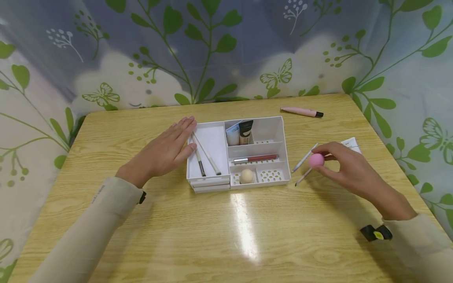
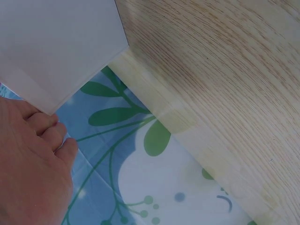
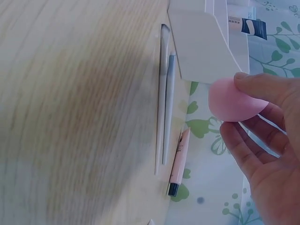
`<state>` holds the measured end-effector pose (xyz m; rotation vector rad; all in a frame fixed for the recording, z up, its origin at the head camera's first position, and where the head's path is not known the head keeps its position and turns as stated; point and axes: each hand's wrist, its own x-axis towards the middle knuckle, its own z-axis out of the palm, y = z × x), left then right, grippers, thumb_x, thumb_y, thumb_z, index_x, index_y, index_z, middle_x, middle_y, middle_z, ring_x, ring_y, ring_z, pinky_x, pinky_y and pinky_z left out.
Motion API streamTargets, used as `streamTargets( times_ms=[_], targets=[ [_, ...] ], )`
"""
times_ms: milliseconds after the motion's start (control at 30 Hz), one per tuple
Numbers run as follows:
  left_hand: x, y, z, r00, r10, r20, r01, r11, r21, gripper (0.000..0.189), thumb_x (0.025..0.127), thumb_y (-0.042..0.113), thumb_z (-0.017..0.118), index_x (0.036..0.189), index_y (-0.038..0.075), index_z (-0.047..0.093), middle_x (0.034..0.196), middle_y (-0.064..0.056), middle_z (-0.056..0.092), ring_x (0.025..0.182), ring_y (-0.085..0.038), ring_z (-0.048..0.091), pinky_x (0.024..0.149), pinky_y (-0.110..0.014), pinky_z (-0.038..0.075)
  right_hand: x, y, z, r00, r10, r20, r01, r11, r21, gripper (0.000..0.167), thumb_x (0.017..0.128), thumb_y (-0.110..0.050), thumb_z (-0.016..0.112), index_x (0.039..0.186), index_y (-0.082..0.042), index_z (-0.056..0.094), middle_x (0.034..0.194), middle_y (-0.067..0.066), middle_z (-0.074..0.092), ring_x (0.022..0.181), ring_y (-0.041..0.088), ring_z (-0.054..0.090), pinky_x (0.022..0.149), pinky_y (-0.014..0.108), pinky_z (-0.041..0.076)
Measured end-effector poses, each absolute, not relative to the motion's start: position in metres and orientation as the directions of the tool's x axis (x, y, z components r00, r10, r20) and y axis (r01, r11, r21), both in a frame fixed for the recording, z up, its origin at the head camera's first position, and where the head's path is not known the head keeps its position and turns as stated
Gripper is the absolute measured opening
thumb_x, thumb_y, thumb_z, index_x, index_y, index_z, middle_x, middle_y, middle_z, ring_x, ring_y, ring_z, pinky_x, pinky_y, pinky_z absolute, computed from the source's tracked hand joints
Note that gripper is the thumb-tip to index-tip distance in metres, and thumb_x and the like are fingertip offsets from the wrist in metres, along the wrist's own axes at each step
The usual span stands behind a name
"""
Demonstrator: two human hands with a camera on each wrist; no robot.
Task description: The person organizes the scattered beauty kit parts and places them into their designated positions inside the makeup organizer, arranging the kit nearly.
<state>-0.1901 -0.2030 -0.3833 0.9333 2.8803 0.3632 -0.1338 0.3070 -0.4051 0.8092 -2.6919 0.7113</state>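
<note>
1. Head view: a white organizer (image 1: 270,129) stands on the wood-grained counter (image 1: 184,232), between the person's two hands.
2. The right grip (image 1: 348,169) is closed to the width of a pink sponge (image 1: 316,160), pinching it between thumb and fingers; the right wrist view shows the thumb on top and fingertips beneath.
3. The pink sponge is held above the counter, to the right of the organizer and apart from it.
4. Near that hand, two slim brushes (image 3: 161,98) lie side by side on the counter; a white tube (image 1: 352,145) is partly hidden behind the hand.
5. The left grip (image 1: 170,145) has its fingers extended, touching the organizer's left side near the far corner, clasping nothing.
6. In the organizer's left tray lie two dark-tipped brushes (image 1: 209,157). To the right, a pale blue tube (image 1: 232,136) and a black-capped tube (image 1: 245,132) stand in the back, a red-and-silver stick (image 1: 260,158) lies in the middle row, and a beige ball (image 1: 246,176) sits in the front-left compartment.
7. Beyond the organizer's far right corner lies a pink tube (image 1: 299,111) with a black cap; a leaf-patterned curtain (image 1: 240,59) hangs behind the counter.
</note>
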Motion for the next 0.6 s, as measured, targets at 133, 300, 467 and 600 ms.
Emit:
streamTargets(
  times_ms=[133, 300, 467, 600],
  targets=[
    [-0.190, -0.203, -0.384, -0.808, 0.589, -0.011, 0.568, 0.783, 0.253, 0.072, 0.119, 0.046, 0.030, 0.176, 0.007, 0.010, 0.185, -0.011, 0.006, 0.172, -0.031, 0.006, 0.141, -0.049, 0.012, -0.134, 0.303, -0.404, -0.809, -0.461, 0.364, -0.581, 0.719, -0.381, 0.054, 0.080, 0.000, 0.095, 0.129, -0.009, 0.073, 0.122, 0.004, 0.076, 0.102, 0.014, 0.071, 0.093, 0.008, 0.049],
    [-0.190, -0.203, -0.384, -0.808, 0.589, -0.016, 0.566, 0.783, 0.260, 0.073, 0.119, 0.047, 0.029, 0.176, 0.008, 0.009, 0.185, -0.011, 0.005, 0.172, -0.031, 0.006, 0.141, -0.050, 0.011, -0.134, 0.298, -0.403, -0.799, -0.473, 0.372, -0.596, 0.706, -0.383, 0.054, 0.080, 0.001, 0.095, 0.129, -0.008, 0.073, 0.122, 0.005, 0.075, 0.101, 0.018, 0.072, 0.093, 0.010, 0.050],
    [-0.190, -0.204, -0.384, -0.809, 0.587, -0.025, 0.561, 0.785, 0.264, 0.073, 0.119, 0.048, 0.029, 0.176, 0.008, 0.008, 0.185, -0.010, 0.004, 0.172, -0.030, 0.004, 0.141, -0.050, 0.011, -0.135, 0.291, -0.402, -0.791, -0.481, 0.378, -0.607, 0.691, -0.393, 0.053, 0.081, 0.000, 0.094, 0.128, -0.008, 0.073, 0.121, 0.005, 0.077, 0.103, 0.015, 0.071, 0.094, 0.008, 0.050],
    [-0.191, -0.203, -0.384, -0.809, 0.588, -0.023, 0.563, 0.784, 0.261, 0.073, 0.119, 0.048, 0.029, 0.176, 0.008, 0.008, 0.185, -0.010, 0.004, 0.172, -0.030, 0.005, 0.141, -0.050, 0.011, -0.137, 0.286, -0.401, -0.777, -0.492, 0.392, -0.626, 0.669, -0.401, 0.051, 0.080, 0.001, 0.094, 0.126, -0.007, 0.074, 0.119, 0.004, 0.077, 0.101, 0.014, 0.071, 0.093, 0.009, 0.052]
  ],
)
